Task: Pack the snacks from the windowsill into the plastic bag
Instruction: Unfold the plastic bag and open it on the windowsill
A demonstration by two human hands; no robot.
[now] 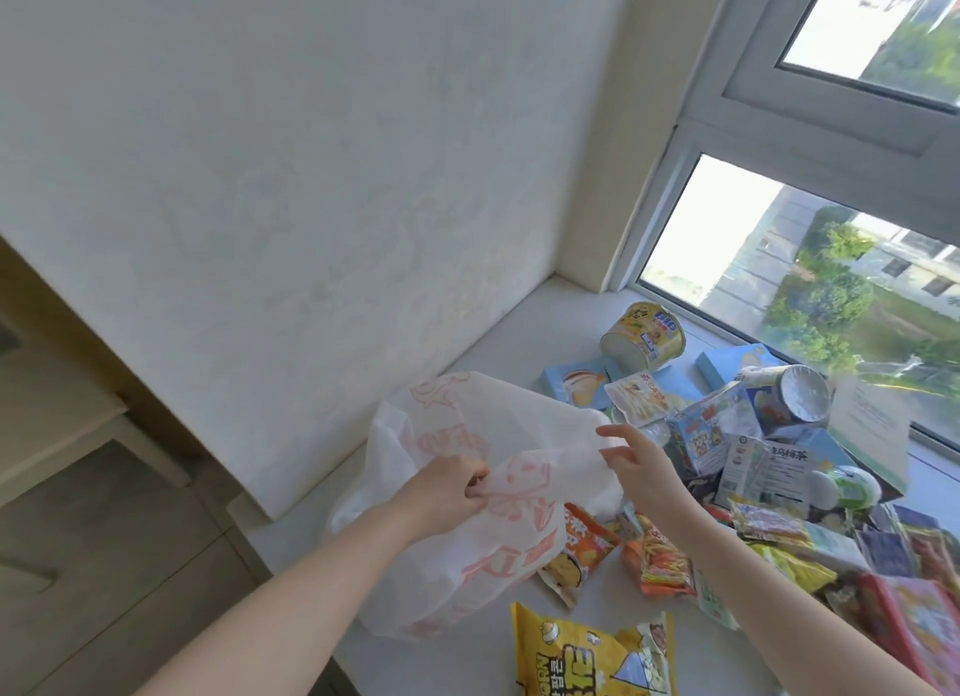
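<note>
Windowsill (519,342) bears the plastic bag (498,420), pinched by left hand (447,493).

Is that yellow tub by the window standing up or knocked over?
Knocked over. The yellow tub lies on its side on the windowsill, one round end facing the camera and its printed wall turned upward.

We seem to be in a room of an upper-floor flat. The grey-framed window (753,259) overlooks trees and buildings. Below it, a pale windowsill (519,342) is heaped with snack packets (660,560). Left of the window are a plain white wall (260,150) and wooden furniture (62,425).
</note>
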